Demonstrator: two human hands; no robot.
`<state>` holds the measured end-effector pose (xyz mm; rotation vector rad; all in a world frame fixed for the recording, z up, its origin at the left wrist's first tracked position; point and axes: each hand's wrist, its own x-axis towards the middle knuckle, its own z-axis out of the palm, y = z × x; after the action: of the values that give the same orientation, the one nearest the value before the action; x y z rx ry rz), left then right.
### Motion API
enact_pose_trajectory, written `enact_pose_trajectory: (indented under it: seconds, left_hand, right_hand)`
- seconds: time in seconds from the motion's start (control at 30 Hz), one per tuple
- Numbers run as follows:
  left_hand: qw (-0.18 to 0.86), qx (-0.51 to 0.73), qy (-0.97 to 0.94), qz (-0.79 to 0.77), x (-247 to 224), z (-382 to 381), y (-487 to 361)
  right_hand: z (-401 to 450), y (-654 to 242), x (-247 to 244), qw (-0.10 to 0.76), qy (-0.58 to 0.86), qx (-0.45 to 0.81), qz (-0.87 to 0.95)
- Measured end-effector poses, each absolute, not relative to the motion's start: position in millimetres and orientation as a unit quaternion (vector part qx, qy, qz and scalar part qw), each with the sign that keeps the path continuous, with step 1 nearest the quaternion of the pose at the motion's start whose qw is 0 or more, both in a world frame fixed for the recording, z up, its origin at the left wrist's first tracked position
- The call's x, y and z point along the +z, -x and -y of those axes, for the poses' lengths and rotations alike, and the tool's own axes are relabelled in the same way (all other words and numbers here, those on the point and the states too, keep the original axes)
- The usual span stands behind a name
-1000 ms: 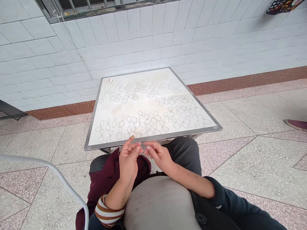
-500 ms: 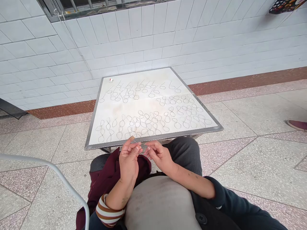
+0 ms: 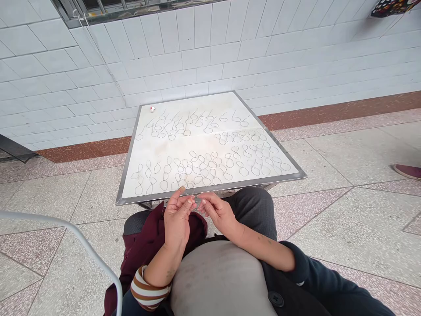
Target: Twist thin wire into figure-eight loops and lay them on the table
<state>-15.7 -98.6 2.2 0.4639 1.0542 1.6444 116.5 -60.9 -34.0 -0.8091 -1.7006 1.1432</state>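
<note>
My left hand [image 3: 177, 216] is raised just in front of the near table edge, thumb and index finger pinched on a thin wire-like strand [image 3: 193, 192]. Close beside it, the fingertips of my right hand [image 3: 221, 214] are pressed together on the same strand. Its exact shape between the fingers is too fine to make out. On the white table [image 3: 148, 151] lie several thin dark loops [image 3: 241, 171], many twisted into figure-eights, in the near and right parts. Farther back, several looped strands [image 3: 208, 131] have straight loose ends.
A small white and red object [image 3: 152, 109] stands at the table's far left corner. The table's far side meets a white tiled wall [image 3: 197, 57]. A grey curved tube [image 3: 82, 239] runs along my left. A dark red shoe [image 3: 408, 171] shows at the far right.
The fingers have shifted slightly, and the strand between them now points more upright. Both hands stay in nearly the same place; the loops on the table look unmoved.
</note>
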Motion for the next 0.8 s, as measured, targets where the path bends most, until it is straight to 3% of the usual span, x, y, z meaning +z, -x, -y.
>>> enact_pose_trajectory:
  seconds: [0.33, 0.8]
  left_hand:
    - [0.535, 0.693, -0.191, -0.444, 2.6, 97.4, 18.6]
    - [0.539, 0.687, -0.186, -0.45, 3.7, 97.8, 18.9]
  right_hand:
    - [57.8, -117.4, -32.3, 0.402, 0.353, 0.496, 0.684]
    - [53.9, -117.8, -30.1, 0.397, 0.347, 0.485, 0.698]
